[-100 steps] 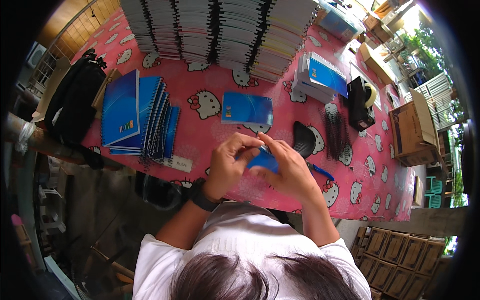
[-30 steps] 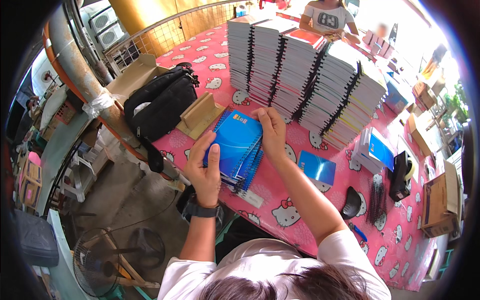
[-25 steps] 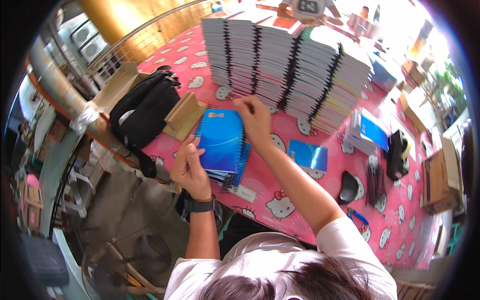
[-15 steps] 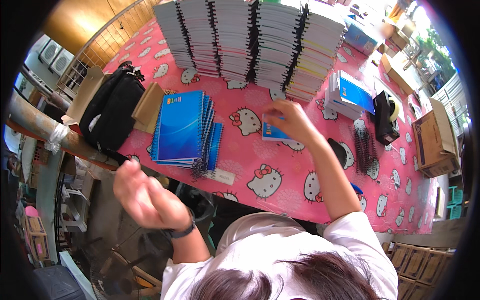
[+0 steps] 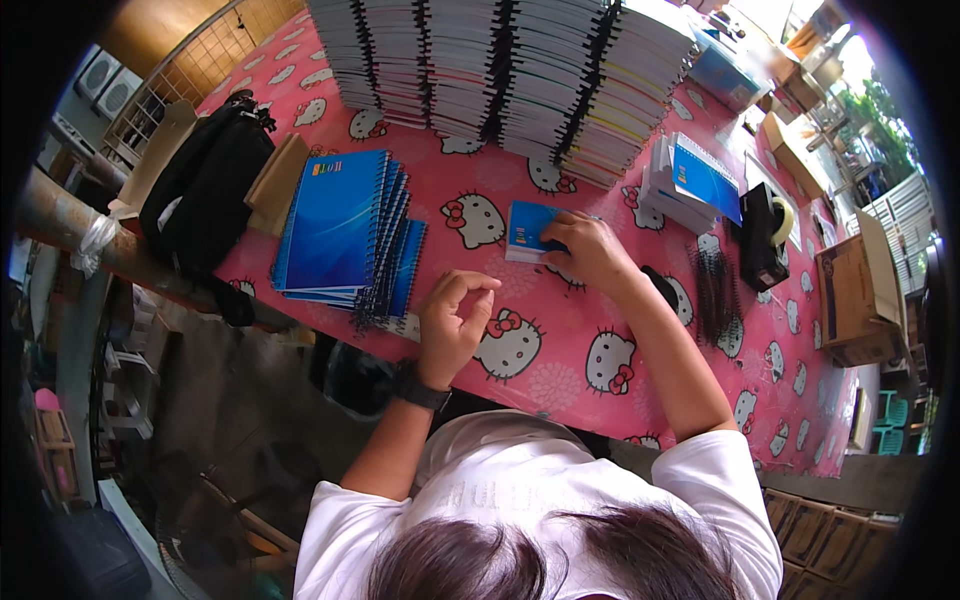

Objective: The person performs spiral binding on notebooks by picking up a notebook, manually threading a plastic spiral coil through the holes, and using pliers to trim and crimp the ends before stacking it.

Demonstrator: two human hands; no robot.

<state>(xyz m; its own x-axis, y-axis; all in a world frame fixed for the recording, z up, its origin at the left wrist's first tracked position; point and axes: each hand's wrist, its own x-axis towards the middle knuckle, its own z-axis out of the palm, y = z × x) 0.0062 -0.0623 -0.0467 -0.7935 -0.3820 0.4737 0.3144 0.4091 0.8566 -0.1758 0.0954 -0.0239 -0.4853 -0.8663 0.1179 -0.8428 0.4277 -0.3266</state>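
My right hand [image 5: 595,252] lies on the right side of a small blue-covered stack of sheets [image 5: 527,222], its fingers bent over the edge; the part under the hand is hidden. To its left, over the table's near edge, my left hand [image 5: 455,325] is loosely curled, thumb and index tip close together with a gap behind them. Nothing shows in it. A dark watch [image 5: 418,388] circles that wrist. Beyond the left hand lies a pile of blue spiral notebooks [image 5: 335,225]. Another pile of small blue-covered sheets [image 5: 705,180] sits at the right.
Tall stacks of spiral-bound books [image 5: 460,70] line the back. Left are a black bag [image 5: 205,190] and cardboard piece [image 5: 277,185]. Right are black binding coils [image 5: 715,290], a tape dispenser [image 5: 765,240] and an open carton [image 5: 862,290]. A pink patterned cloth [image 5: 560,385] covers the table.
My left hand has swung right from beyond the table's left edge, its fingers curling in. My right hand has settled lower onto the small stack. The view has shifted slightly.
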